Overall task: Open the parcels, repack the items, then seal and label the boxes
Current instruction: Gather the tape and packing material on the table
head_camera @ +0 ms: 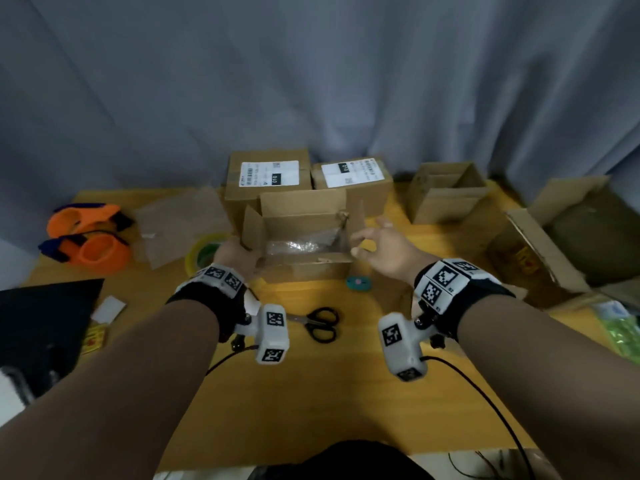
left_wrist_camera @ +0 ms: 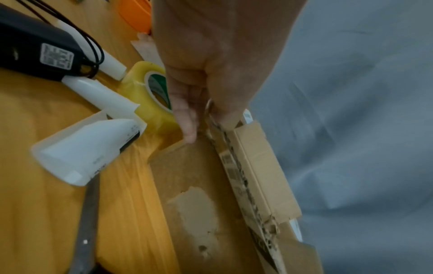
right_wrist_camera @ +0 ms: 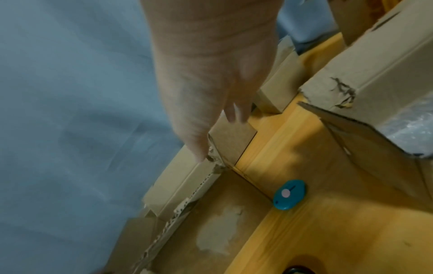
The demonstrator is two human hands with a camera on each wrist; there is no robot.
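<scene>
An open cardboard box (head_camera: 304, 268) stands mid-table with its flaps up and clear crinkled plastic (head_camera: 304, 244) inside. My left hand (head_camera: 235, 252) is at the box's left flap (head_camera: 251, 230); in the left wrist view the thumb (left_wrist_camera: 185, 120) and the other fingers pinch that flap's edge. My right hand (head_camera: 381, 239) is beside the right flap with its fingers spread, holding nothing. In the right wrist view its fingertips (right_wrist_camera: 236, 115) just reach the flap's top edge (right_wrist_camera: 232, 140). The box front (left_wrist_camera: 201, 185) has a torn pale patch.
Two sealed labelled boxes (head_camera: 268, 178) (head_camera: 353, 178) stand behind it, with an open box (head_camera: 446, 192) and a larger open one (head_camera: 571, 237) to the right. A tape roll (head_camera: 202, 252), orange dispensers (head_camera: 86, 237), scissors (head_camera: 320, 323) and a teal cutter (head_camera: 358, 283) lie around.
</scene>
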